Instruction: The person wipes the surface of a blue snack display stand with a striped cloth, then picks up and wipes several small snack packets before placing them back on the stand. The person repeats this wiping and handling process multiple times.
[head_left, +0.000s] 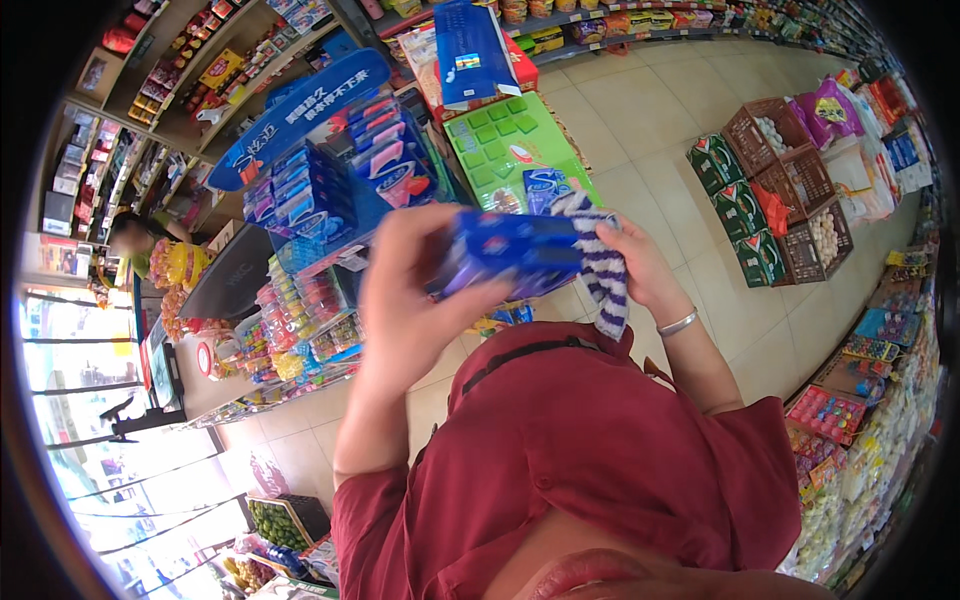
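Note:
My left hand grips a blue and purple box of packets by its left end, held up in front of my waist; motion blurs both. In my right hand is a purple-and-white striped cloth. It lies against the right end of the box and hangs down below the fingers. Just beyond the hands, a small blue packet rests on a green printed carton. Left of that stands a blue chewing gum display rack with rows of gum boxes and a curved header sign.
A monitor stands left on the counter, a person behind it. Candy jars crowd the counter's near side. A blue bag tops the stacked cartons. Brown crates of eggs and green cartons sit on the right floor.

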